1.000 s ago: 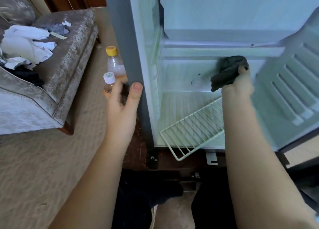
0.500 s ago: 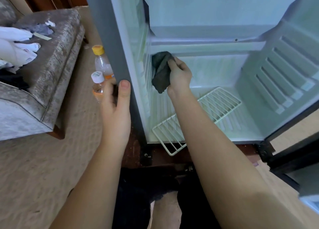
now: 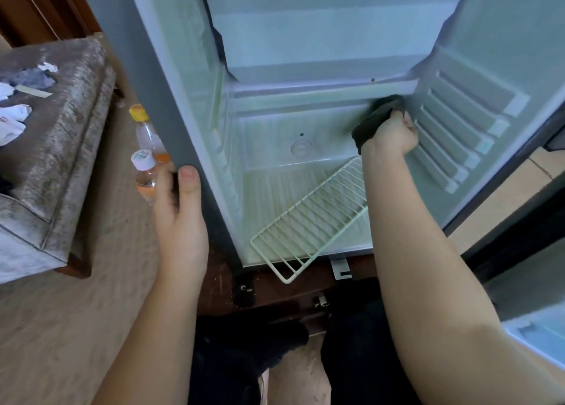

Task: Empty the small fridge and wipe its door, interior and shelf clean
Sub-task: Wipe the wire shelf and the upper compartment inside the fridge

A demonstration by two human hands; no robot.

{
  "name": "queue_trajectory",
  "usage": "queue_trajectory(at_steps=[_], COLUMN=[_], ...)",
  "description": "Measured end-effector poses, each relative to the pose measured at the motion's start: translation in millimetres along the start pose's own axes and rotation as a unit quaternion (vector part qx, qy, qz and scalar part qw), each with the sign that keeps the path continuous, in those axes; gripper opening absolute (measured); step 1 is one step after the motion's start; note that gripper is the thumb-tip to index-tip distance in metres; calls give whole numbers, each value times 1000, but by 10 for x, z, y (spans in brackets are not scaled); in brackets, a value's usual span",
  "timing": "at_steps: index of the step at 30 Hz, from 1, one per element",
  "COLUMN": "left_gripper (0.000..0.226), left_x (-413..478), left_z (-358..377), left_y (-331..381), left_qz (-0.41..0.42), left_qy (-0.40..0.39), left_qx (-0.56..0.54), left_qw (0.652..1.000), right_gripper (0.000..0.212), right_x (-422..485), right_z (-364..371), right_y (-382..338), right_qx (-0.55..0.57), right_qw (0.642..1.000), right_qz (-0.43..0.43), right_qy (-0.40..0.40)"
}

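Head view: cloth back at the right wall

Right hand (image 3: 389, 135) bunches a dark cloth (image 3: 374, 120) into the fridge's (image 3: 305, 38) upper right inner corner. It has swept across from the left wall, so the interior wipe seems underway. Left hand (image 3: 180, 209) grips the grey cabinet edge. Wire shelf (image 3: 312, 218) lies askew inside. Two bottles (image 3: 146, 135) stand on carpet (image 3: 76, 313).

Home lounge — upholstered sofa (image 3: 73, 123); carpet (image 3: 61, 328).

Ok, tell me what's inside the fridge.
Only a wire shelf, tilted and poking out the front, plus the right hand gripping a dark cloth. The arm hides the floor's right edge.
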State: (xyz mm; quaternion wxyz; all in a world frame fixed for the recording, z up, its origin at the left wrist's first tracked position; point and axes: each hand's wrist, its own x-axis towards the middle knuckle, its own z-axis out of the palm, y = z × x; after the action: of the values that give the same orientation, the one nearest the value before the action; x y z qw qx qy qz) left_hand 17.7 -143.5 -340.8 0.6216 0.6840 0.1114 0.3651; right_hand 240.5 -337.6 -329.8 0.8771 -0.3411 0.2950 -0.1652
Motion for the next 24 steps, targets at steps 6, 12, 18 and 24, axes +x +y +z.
queue_trajectory(at_steps=[6, 12, 18, 24], left_gripper=[45, 43, 45, 51], left_x=[31, 27, 62, 54], left_z=[-33, -39, -76, -84], left_y=[-60, -79, -89, -80], left_qz=[4, 7, -19, -26], left_qy=[-1, -5, -22, -28], left_qx=[23, 43, 8, 5], left_qw=[1000, 999, 1000, 999], right_gripper=[17, 13, 20, 28], right_x=[-104, -12, 296, 166], right_z=[94, 53, -34, 81], right_y=[236, 247, 16, 309], right_qx=[-69, -137, -112, -81], right_qw=[996, 986, 989, 989], right_qz=[-3, -12, -83, -43], right_qy=[-48, -92, -53, -112])
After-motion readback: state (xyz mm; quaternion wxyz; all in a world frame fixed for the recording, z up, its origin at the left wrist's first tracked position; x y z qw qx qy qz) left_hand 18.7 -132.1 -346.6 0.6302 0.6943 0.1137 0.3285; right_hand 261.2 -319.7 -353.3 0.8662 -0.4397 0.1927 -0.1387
